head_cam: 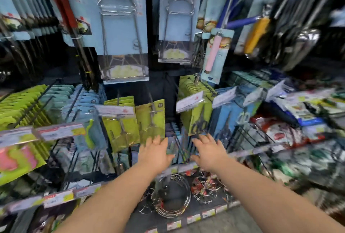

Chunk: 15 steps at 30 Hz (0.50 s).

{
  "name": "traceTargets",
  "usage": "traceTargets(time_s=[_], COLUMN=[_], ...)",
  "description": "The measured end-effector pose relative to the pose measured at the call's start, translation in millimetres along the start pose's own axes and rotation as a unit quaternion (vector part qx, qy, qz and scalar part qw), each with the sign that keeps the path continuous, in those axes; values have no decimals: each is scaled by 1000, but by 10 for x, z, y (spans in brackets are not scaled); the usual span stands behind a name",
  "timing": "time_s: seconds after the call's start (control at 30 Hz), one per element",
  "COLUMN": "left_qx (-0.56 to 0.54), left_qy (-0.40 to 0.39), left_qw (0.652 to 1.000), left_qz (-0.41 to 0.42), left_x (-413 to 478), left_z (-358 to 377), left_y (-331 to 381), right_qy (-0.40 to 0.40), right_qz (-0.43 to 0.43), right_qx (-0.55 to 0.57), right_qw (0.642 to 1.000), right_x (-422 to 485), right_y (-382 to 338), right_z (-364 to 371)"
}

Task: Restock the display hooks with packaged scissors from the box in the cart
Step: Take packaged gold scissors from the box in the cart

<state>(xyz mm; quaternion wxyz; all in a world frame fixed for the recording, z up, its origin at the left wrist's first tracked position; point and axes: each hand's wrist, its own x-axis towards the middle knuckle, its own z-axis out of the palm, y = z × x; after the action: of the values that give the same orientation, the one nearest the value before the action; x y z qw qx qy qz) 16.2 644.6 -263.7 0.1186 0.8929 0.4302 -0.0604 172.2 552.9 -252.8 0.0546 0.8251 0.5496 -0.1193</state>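
Both hands reach into the gap between two rows of green scissor packs, and neither holds anything. The left hand [155,151] is spread, fingers apart, its fingertips just below the bottom edge of the green pack [150,120] that hangs at the front of the hook [151,102] left of the gap. The right hand [210,151] is also spread and empty, its fingertips just under the dark scissors in the right-hand green pack [197,119], which hangs tilted below a price tag [189,101]. Relative to the left green pack, the gap lies directly to its right, dark and seemingly unfilled, with lower blue packs [176,139] deeper inside; blur hides whether a bare hook stands there. The packs hang with their long axis upright, so each lies straight above and slightly beyond the nearer hand: the left hand is closer to the left pack, the right hand to the right one. No box or cart shows here, and no fresh pack is in either hand, so my guess is that the hands are straightening or parting the hanging rows.
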Motion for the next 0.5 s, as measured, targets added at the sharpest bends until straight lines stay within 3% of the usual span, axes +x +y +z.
traceTargets(time_s=[0.2,0.5], left_qx=[70,122], left_qy=[-18,-62], left_qw=[988,943], left_qz=[137,303], left_x=[-236,-593], left_z=[190,535], left_y=[812,2342], right_qy=[3,2], right_qz=[107,276], right_qx=[-12,64], right_qw=[994,959], right_x=[-877,-2255], right_y=[586,1678], right_z=[181,514])
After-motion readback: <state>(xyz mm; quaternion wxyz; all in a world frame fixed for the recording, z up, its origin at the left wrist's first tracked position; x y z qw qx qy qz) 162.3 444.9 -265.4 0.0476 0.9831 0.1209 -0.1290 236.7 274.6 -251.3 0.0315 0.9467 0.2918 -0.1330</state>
